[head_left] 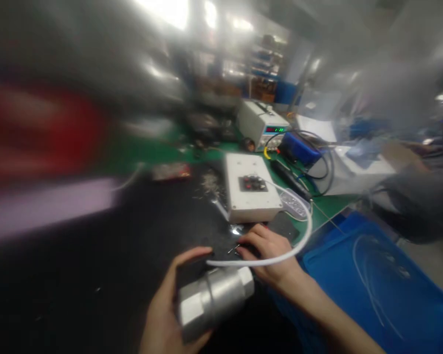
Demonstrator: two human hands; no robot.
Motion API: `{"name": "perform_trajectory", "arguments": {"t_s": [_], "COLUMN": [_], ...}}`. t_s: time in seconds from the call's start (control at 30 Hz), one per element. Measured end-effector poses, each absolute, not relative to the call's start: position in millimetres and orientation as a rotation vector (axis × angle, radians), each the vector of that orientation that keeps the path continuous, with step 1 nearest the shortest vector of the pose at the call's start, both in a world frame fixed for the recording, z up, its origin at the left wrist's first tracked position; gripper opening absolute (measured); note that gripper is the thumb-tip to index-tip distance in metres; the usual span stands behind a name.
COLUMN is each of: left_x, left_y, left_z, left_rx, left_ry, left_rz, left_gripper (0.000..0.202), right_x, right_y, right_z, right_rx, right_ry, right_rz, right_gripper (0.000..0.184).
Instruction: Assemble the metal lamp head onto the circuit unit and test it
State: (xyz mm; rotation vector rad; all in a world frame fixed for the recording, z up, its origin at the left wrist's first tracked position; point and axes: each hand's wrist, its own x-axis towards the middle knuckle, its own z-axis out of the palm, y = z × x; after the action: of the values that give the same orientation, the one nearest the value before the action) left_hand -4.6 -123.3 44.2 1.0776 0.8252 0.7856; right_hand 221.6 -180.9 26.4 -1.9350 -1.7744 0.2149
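My left hand [166, 300] is wrapped around a silvery metal cylinder with hexagonal ends [221, 295], like a pipe fitting, which lies tilted in my grip. Its index finger reaches out above the metal body. My right hand [268, 248] is beyond the cylinder, its fingers bent together close to the black work surface. By those fingertips a thin shiny metal piece [233, 249] shows; blur hides what exactly it is. A white cable [305, 231] arcs from the white box [253, 204] over my right wrist, and its free end lies just above the cylinder.
Behind the box stands a power supply [262, 123] with a lit display. A blue device [299, 147] with black leads is right of it. A blue tray [339, 275] holding thin tubing is at the right. Small loose pieces [211, 183] lie left of the box.
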Motion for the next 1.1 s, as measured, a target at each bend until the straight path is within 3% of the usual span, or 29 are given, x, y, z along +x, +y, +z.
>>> {"name": "perform_trajectory", "arguments": {"t_s": [0.17,0.33,0.43,0.97,1.1], "left_x": [0,-3,-3,-2,-1], "left_y": [-122,-124,-124,-123,-124], "left_z": [54,53,49,48,49], "left_rx": [1.387,1.397,1.433,1.405,1.390], "left_ry": [0.751,0.667,0.639,0.531,0.506], "left_rz": [0.707,0.642,0.637,0.610,0.594], "left_gripper": [0.063,0.067,0.068,0.067,0.065], "right_x": [227,237,241,238,239], "right_y": [-176,-174,-171,-159,-148], "right_z": [42,79,90,82,72], "right_rx": [-1.847,-1.480,-1.288,-1.184,-1.093], "right_ry": [-1.687,-1.216,-1.164,-1.227,-1.199], "right_rz": [0.563,1.378,1.628,1.731,1.821], "right_gripper": [0.017,0.025,0.023,0.013,0.018]}}
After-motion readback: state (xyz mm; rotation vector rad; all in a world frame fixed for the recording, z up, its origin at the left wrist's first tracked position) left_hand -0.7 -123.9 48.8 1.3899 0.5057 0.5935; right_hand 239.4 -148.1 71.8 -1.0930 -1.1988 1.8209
